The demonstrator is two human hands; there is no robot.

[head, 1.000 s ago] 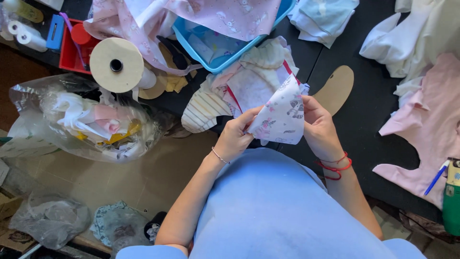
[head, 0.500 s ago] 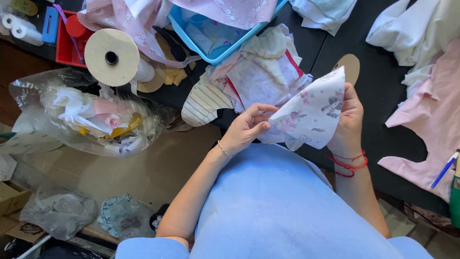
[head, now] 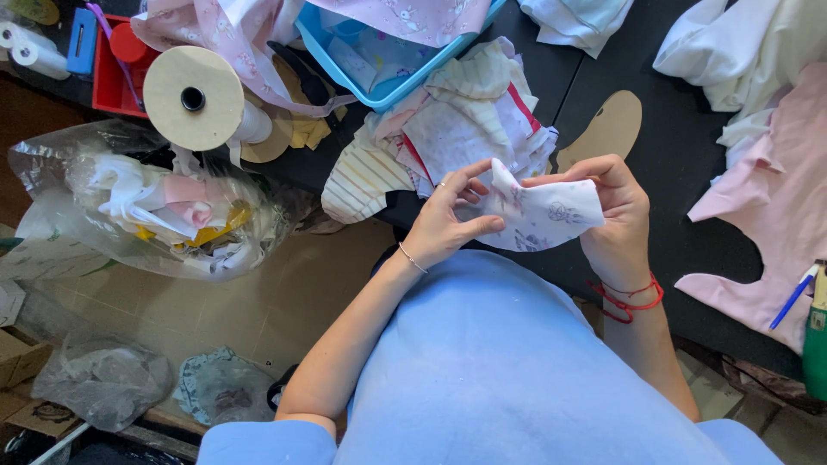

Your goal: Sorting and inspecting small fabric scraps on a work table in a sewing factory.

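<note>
Pinching printed cloth, left hand, right hand, seemingly folded.

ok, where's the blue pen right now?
In the head view the blue pen lies at the far right edge, on pink fabric on the dark table, beside a green object.

The person wears a light blue short-sleeved shirt. The left hand has a ring and thin silver bracelet; the right hand has red string bracelets.
</note>
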